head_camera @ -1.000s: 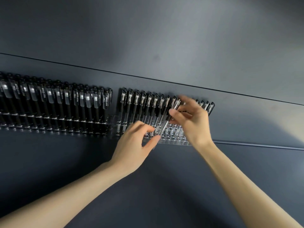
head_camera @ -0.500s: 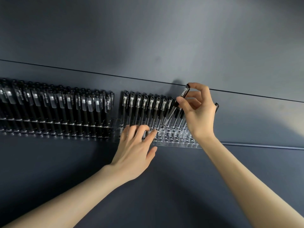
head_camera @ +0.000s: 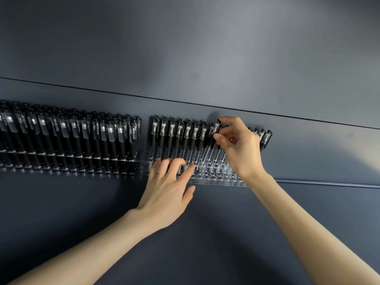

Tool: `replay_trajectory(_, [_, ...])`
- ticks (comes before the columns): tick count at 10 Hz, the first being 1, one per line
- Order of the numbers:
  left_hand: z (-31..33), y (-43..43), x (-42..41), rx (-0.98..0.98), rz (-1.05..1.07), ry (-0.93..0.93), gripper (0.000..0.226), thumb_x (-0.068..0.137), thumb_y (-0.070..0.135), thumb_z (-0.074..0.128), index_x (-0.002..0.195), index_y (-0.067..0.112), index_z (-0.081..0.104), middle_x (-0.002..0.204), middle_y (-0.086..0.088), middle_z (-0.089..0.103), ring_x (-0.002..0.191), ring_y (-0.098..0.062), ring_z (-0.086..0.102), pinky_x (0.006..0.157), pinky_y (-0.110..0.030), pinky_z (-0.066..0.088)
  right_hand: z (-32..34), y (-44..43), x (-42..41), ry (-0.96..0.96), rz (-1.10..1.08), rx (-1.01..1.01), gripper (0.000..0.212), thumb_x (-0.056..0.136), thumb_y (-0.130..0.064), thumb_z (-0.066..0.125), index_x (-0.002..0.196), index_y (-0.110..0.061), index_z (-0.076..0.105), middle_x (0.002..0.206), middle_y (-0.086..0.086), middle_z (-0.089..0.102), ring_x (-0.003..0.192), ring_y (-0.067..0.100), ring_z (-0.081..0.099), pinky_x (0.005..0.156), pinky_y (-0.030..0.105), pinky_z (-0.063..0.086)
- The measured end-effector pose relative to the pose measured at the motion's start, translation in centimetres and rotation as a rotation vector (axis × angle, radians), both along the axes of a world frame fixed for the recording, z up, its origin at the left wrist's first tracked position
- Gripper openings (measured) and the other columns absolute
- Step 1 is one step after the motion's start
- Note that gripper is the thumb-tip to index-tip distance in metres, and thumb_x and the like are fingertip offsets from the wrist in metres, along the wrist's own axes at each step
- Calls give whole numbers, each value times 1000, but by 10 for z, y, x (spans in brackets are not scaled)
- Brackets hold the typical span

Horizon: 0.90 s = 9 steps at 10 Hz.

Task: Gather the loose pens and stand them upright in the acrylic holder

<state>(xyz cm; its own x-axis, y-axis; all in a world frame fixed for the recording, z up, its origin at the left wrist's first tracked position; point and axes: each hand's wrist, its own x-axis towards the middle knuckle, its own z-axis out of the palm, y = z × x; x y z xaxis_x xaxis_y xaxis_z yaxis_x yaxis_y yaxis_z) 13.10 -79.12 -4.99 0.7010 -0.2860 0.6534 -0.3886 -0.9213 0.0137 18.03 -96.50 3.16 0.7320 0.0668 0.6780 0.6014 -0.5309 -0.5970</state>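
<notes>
Clear acrylic holder (head_camera: 207, 177) lies flat ahead; the left hand (head_camera: 166, 190) rests open on it, fingers spread, holding nothing. The right hand (head_camera: 239, 145) pinches a pen (head_camera: 212, 136) by its cap — shaft angled down-left, tip seemingly at an empty hole.

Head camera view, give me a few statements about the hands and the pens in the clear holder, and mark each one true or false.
1. The right hand pinches the cap end of a pen between thumb and fingers. True.
2. The left hand holds a pen in its grip. False: it holds nothing; its fingers rest spread on the front of the acrylic holder.
3. Every hole in that holder is filled. False: empty holes show along its front rows.
4. A longer rack of black pens stands to the left. True.
5. The pinched pen lies flat on the surface. False: it stands steeply among the standing pens.
</notes>
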Motion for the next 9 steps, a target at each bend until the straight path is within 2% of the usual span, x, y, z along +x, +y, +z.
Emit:
replay_trajectory(1, [-1,0,0,3,4,-6,49,85,42,38,118,14,62,110,-5,55,101,-24,40,87,-50,47,7,-1,1,13,-11,-51,28,87,-7,65,113,-17,59,78,-3,65,64,-3,56,64,6,42])
replay_trajectory(2, [-2,1,1,13,1,-19,46,83,40,49,118,13,62,110,-5,55,101,-24,40,87,-51,47,8,0,1,39,-11,-115,28,87,-6,66,112,-16,59,77,0,66,60,-2,54,65,6,41])
replay_trajectory(3, [-4,2,2,21,-7,-40,47,78,35,65,118,12,62,111,-7,55,101,-24,38,87,-53,47,2,1,-1,37,-37,-173,27,87,-8,66,113,-16,59,77,-2,67,64,1,56,74,16,43])
replay_trajectory(4, [-5,2,2,25,5,-52,48,76,34,69,118,12,62,111,-7,56,101,-24,38,88,-53,47,-2,0,-1,14,-54,-186,28,89,-8,64,116,-15,59,77,-5,67,64,2,55,73,16,44])
replay_trajectory(5, [-7,2,2,36,4,-65,48,77,35,66,119,12,61,111,-6,55,100,-24,39,89,-53,46,-6,0,-1,-26,-61,-203,32,89,-8,63,120,-15,59,79,-7,66,71,12,61,76,26,50])
replay_trajectory(6, [-7,2,2,39,-2,-69,48,77,36,61,119,12,61,111,-6,55,100,-24,40,90,-52,46,-9,0,-2,-44,-67,-201,35,88,-8,64,121,-16,59,80,-8,64,73,15,61,77,34,52])
replay_trajectory(7, [-5,4,3,54,8,-84,48,75,32,71,117,11,62,110,-6,56,99,-25,42,88,-51,47,-10,-2,-4,-66,-82,-205,34,88,-10,63,121,-16,58,82,-8,63,70,9,59,75,32,52])
replay_trajectory(8, [-2,4,-1,13,-21,-99,35,80,32,57,108,12,65,103,-3,59,92,-25,51,85,-49,50,-11,-4,-9,-42,-93,-185,26,91,-15,60,117,-16,59,84,-7,64,68,1,56,73,28,49])
replay_trajectory(9, [19,4,-7,-113,-135,-136,31,86,28,43,92,12,68,92,1,60,80,-21,56,76,-41,51,0,-6,-16,-58,-107,-103,14,92,-19,59,102,-13,65,76,-6,63,63,1,55,67,23,47])
